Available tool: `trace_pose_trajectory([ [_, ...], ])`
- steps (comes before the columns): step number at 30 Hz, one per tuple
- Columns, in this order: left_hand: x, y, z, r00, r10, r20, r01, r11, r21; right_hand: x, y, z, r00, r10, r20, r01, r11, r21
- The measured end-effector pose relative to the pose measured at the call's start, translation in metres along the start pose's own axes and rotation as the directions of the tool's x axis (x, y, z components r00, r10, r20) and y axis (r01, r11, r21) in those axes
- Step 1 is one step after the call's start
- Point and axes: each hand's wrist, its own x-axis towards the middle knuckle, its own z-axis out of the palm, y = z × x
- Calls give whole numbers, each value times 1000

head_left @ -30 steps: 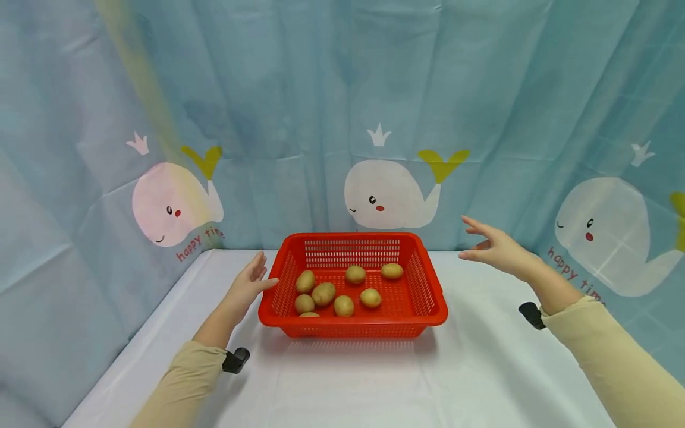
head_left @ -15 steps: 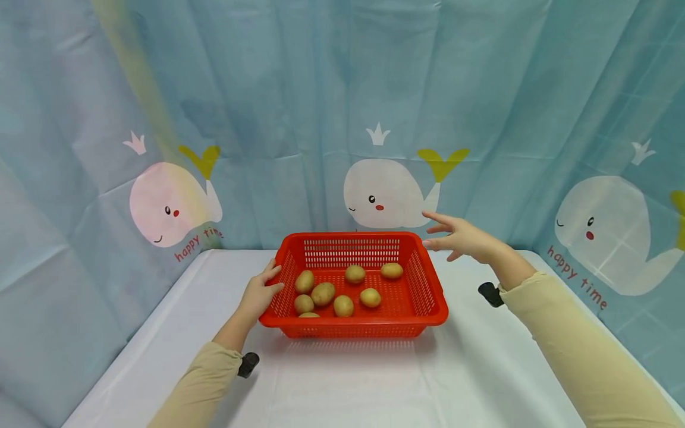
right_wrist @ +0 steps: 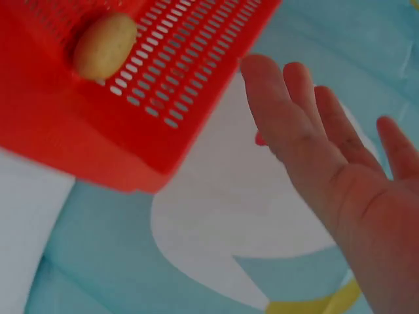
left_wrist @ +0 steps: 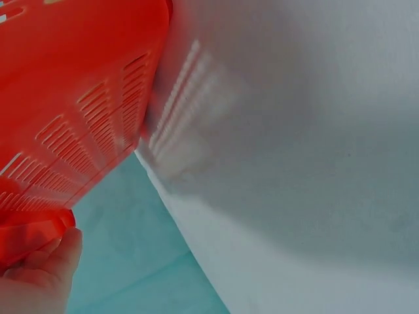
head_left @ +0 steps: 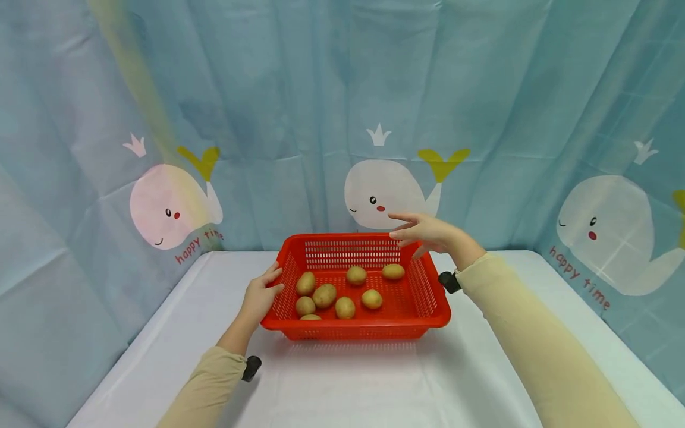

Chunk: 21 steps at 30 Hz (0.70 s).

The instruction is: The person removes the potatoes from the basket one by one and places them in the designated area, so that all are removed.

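Your left hand (head_left: 259,302) touched left rim of red basket (head_left: 353,323); whether fingers gripped it, couldn't tell. Basket stood on white table (head_left: 342,386), potatoes (head_left: 324,295) inside. Your right hand (head_left: 428,232), well apart from left, hung near far right corner, fingers spread.

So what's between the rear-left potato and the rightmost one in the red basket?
A single potato, with bare floor of the red basket on both sides, separates the rear-left potato from the rightmost potato; head view shows it.
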Motion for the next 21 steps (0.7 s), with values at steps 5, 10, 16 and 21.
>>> trace_pose_trajectory([
  [5,1,-3,2,1000,6,-17,-7,1000,-17,22,3,6,994,83,65,-88,994,71],
  [10,1,-3,2,999,24,-36,-25,1000,-16,39,12,15,972,185,145,-202,973,114],
  [16,1,-4,3,999,18,-38,-19,1000,-13,54,20,28,940,263,219,-288,953,90],
  [21,2,-4,2,999,13,-37,-14,1000,-23,64,28,36,916,326,233,-354,931,92],
])
